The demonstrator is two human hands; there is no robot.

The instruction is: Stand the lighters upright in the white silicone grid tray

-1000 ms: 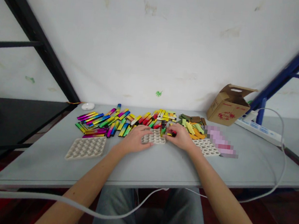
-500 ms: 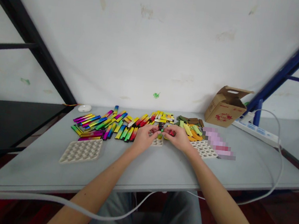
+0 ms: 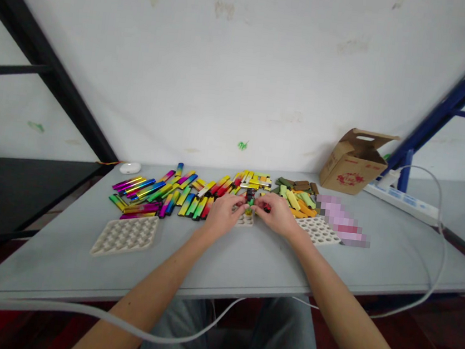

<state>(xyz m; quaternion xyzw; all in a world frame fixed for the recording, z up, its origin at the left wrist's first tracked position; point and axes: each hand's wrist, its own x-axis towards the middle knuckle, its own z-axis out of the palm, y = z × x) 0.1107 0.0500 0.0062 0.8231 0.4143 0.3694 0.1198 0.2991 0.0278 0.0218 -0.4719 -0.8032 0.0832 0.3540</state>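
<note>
My left hand (image 3: pixel 225 213) and my right hand (image 3: pixel 275 212) meet at the middle of the table, fingertips pinched close together. Between them is a small black and green piece (image 3: pixel 250 200), too small to name and partly covered by the fingers. Something red shows at my right fingers. Just below the fingertips lies a small white holed tray (image 3: pixel 245 221), mostly hidden by my left hand. Shiny flat sticks (image 3: pixel 190 205) in yellow, green, red and blue lie in a spread left of and behind my left hand.
Matte green, orange and brown pieces (image 3: pixel 300 200) lie behind my right hand, near another white holed tray (image 3: pixel 320 231). A white knobbed tray (image 3: pixel 125 235) is at left. Further right are a cardboard box (image 3: pixel 351 168), a power strip (image 3: pixel 405 204) and a white cable (image 3: pixel 442 249).
The view has shifted slightly. Both hands stay together at the same spot, with only slight finger movement around the small piece.
</note>
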